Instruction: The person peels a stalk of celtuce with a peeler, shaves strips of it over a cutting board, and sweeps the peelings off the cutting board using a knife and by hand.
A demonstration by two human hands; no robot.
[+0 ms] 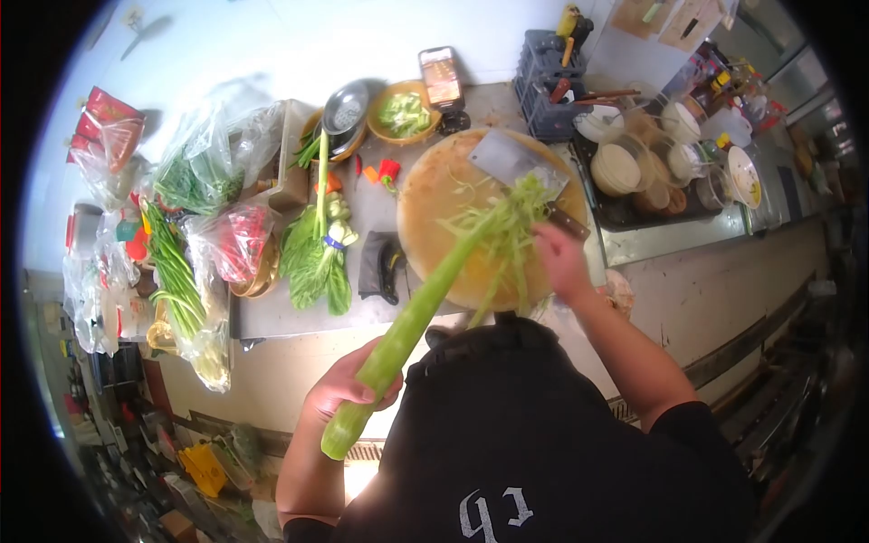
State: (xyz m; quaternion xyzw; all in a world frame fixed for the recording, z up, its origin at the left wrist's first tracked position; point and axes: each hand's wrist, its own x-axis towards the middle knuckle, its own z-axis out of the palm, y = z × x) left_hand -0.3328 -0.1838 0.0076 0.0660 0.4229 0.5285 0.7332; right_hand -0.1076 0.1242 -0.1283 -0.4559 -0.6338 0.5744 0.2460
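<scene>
A long, pale green celtuce stem [412,321] slants up from the lower left, held near its thick base by my left hand [348,385], fingers wrapped round it. Its leafy top [525,204] fans out in thin strips above a round wooden chopping board [421,195]. Beside those strips is my right hand [561,261], slightly blurred, with fingers curled together; whatever they pinch is hard to make out. A cleaver [507,161] lies flat on the board under the leaves, its dark handle just above my right hand.
Left of the board are a red pepper piece [388,170], bok choy [312,262], a black pouch [380,267] and bagged greens [195,172]. Behind stand a bowl of green slices [405,88] and a propped phone [441,77]. A grey crate [543,77] and stacked bowls [615,167] are right.
</scene>
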